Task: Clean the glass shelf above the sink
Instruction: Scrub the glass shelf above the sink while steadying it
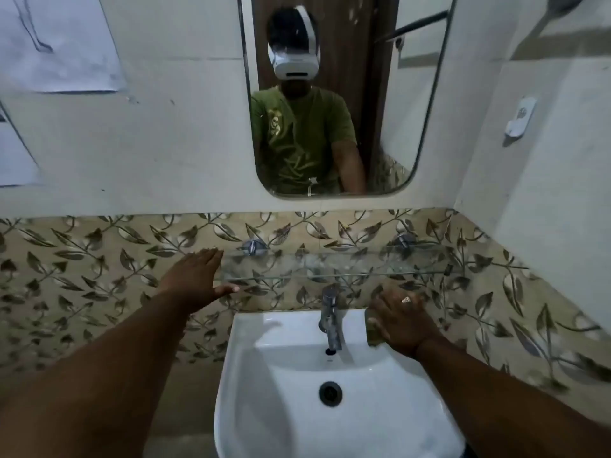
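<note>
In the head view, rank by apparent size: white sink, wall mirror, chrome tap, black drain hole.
1. White ceramic sink, nearest the camera, so likely exaggerated.
2. Rounded wall mirror, cropped at the top.
3. Chrome tap.
4. Black drain hole.

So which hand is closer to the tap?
The right hand. It rests on the sink's back ledge just beside the tap, over a greenish sponge. The left hand is farther off, open by the glass shelf's left end.
</note>
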